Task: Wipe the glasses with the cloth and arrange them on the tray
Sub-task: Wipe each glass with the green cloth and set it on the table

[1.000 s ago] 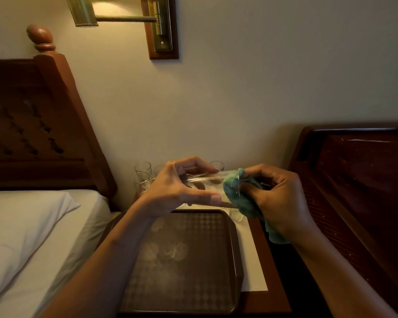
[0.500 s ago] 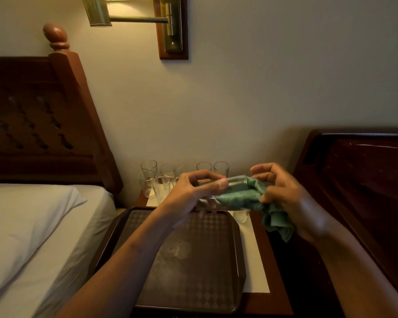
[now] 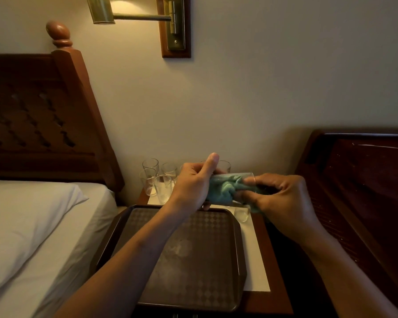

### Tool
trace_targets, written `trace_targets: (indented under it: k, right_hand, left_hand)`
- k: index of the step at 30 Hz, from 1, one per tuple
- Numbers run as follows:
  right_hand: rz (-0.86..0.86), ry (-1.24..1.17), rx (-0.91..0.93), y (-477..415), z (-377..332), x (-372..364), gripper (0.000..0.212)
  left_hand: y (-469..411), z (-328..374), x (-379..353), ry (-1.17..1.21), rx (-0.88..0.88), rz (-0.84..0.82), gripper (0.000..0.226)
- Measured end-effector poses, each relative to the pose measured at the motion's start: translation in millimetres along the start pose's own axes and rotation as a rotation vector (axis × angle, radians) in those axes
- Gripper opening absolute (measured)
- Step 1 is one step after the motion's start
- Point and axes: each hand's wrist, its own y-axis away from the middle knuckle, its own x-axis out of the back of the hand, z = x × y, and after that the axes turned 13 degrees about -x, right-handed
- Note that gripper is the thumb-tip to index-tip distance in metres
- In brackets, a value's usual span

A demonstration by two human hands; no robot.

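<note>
My left hand (image 3: 192,184) grips a clear glass (image 3: 236,177) held sideways above the far edge of the brown tray (image 3: 193,260). A green cloth (image 3: 224,189) is stuffed inside the glass. My right hand (image 3: 283,198) pinches the cloth at the glass's mouth. Several more clear glasses (image 3: 157,180) stand upright on the nightstand behind the tray, near the wall. Another glass (image 3: 241,213) lies just past the tray's far right corner, partly hidden by my hands.
The tray sits on a wooden nightstand (image 3: 278,283) with a white mat (image 3: 255,260). A bed with a white pillow (image 3: 21,226) and wooden headboard (image 3: 44,122) is at the left. A dark wooden headboard (image 3: 365,191) is at the right. A wall lamp (image 3: 170,24) hangs above.
The cloth has gone from the outside of the glass's end to deep inside it. My left thumb has lifted. The view has shifted so the hands sit further right.
</note>
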Motion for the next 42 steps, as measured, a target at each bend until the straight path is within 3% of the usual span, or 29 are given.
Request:
trace_targets:
  k: [3, 5, 7, 9, 13, 16, 18, 22, 26, 28, 30, 33, 36, 39, 40, 42]
  right_hand:
    - [-0.139, -0.25, -0.206, -0.7, -6.7, -1.5, 0.029]
    - [-0.253, -0.442, -0.409, -1.9, -9.6, 1.5, 0.04]
    - [-0.366, -0.509, -0.498, -0.5, -10.8, 7.0, 0.044]
    - [-0.414, -0.412, -0.447, 2.1, -10.0, 9.0, 0.04]
    - [-0.316, -0.119, -0.08, 8.9, -0.5, -0.1, 0.042]
    - [-0.265, -0.077, 0.073, 12.2, 7.2, -8.0, 0.036]
    - [-0.22, -0.232, -0.028, 10.0, 7.3, -9.4, 0.032]
    - [-0.245, -0.425, -0.265, 5.1, 0.5, -4.2, 0.037]
    - [-0.311, -0.575, -0.496, 1.7, -10.7, -1.5, 0.043]
    - [-0.367, -0.687, -0.603, 1.9, -14.7, 1.3, 0.032]
    - [-0.441, -0.666, -0.63, 0.7, -14.9, 6.2, 0.036]
    - [-0.448, -0.431, -0.513, 0.4, -6.4, 15.2, 0.038]
    - [-0.32, -0.217, -0.165, 3.3, -1.3, 24.0, 0.028]
    - [-0.275, -0.073, 0.077, 5.7, 2.2, 21.2, 0.035]
    - [-0.266, 0.004, 0.13, 6.1, 4.1, 16.5, 0.037]
    - [-0.242, 0.024, 0.102, 6.4, 6.1, 7.1, 0.042]
  left_hand:
    - [2.4, -5.1, -3.5, -0.192, -0.374, -0.041, 0.043]
    - [4.9, -7.6, -1.9, -0.334, -0.603, -0.103, 0.043]
    - [4.5, -4.9, -0.1, -0.373, -0.662, -0.138, 0.042]
    - [-3.5, 4.8, 2.0, -0.31, -0.477, -0.139, 0.042]
    - [-18.6, 31.2, 7.9, -0.259, 0.272, -0.238, 0.047]
    - [-16.6, 35.1, 0.4, -0.287, 0.388, -0.214, 0.049]
    - [-12.7, 30.6, -6.9, -0.253, 0.237, -0.154, 0.049]
    - [-4.3, 14.4, -12.6, -0.313, -0.365, -0.118, 0.045]
    - [2.7, -1.9, -7.5, -0.386, -0.784, -0.118, 0.042]
    - [4.4, -9.1, -5.0, -0.455, -0.927, -0.096, 0.045]
    - [6.5, -15.9, -4.5, -0.461, -0.953, -0.07, 0.043]
    - [11.3, -14.9, -4.0, -0.252, -0.684, -0.038, 0.033]
    - [7.7, 1.2, 2.4, 0.015, -0.11, -0.018, 0.039]
    - [-0.5, 15.0, 7.1, -0.044, 0.357, -0.081, 0.051]
    - [-1.8, 17.7, 5.7, -0.083, 0.417, -0.088, 0.055]
    - [-2.5, 18.7, 0.1, -0.151, 0.366, -0.082, 0.056]
